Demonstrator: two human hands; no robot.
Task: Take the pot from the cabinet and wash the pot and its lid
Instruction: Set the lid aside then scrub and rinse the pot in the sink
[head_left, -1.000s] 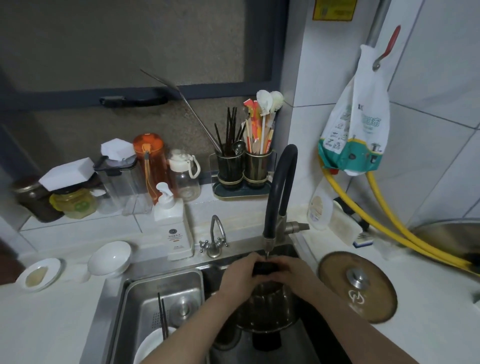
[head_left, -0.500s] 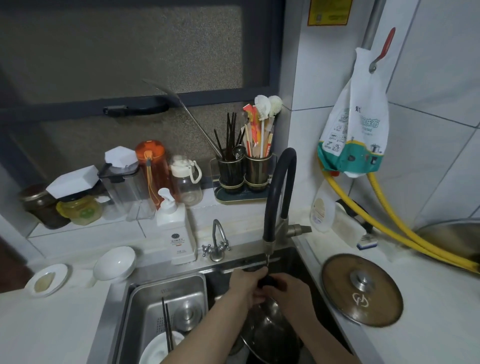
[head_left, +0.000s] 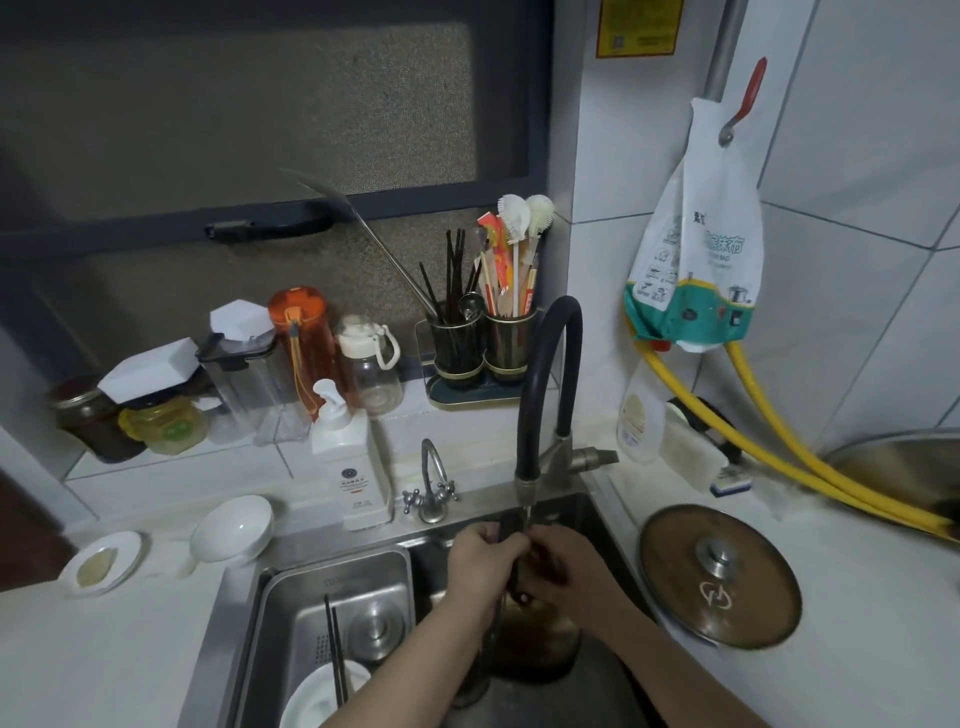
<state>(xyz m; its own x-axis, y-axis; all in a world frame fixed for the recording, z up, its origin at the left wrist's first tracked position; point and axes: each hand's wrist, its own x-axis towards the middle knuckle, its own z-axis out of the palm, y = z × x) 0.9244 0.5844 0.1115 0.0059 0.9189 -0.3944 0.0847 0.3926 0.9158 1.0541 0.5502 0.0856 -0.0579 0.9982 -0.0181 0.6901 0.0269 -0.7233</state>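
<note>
- Pot (head_left: 535, 639) sits low in the right-hand basin of the sink (head_left: 244, 618), under the faucet (head_left: 540, 395). Dark, round, brownish inside w/ a wet sheen; the rim is mostly hidden by the arms.
- Left hand (head_left: 480, 564) is curled round a dark part at the pot's far edge, prob. the handle; fingers wrapped closed on it.
- Right hand (head_left: 563, 569) meets it from the other side, fingers bent in and pressed to the same spot. Can't tell whether it grips the pot or only rubs it, as blur smears the fingertips.
- Thin stream of water drops from the faucet's brass tip right onto the hands.
- Lid (head_left: 719, 574) lies flat on the white counter (head_left: 857, 649), right of the sink and apart from the pot: round, brownish glass w/ a metal rim, a steel knob at centre and a white logo below it.
- Faucet is a black rubbery arch on a dull metal base; a smaller chrome tap (head_left: 431, 488) stands just left of it.
- Left basin is brushed steel, boxy, holding a white bowl (head_left: 322, 696) w/ dark chopsticks (head_left: 335, 649) across it.
- White pump bottle (head_left: 353, 467) stands behind the sink, squared body, glossy plastic.
- Two yellow hoses (head_left: 779, 457) run down the tiled wall past a hanging printed plastic bag (head_left: 696, 249).
</note>
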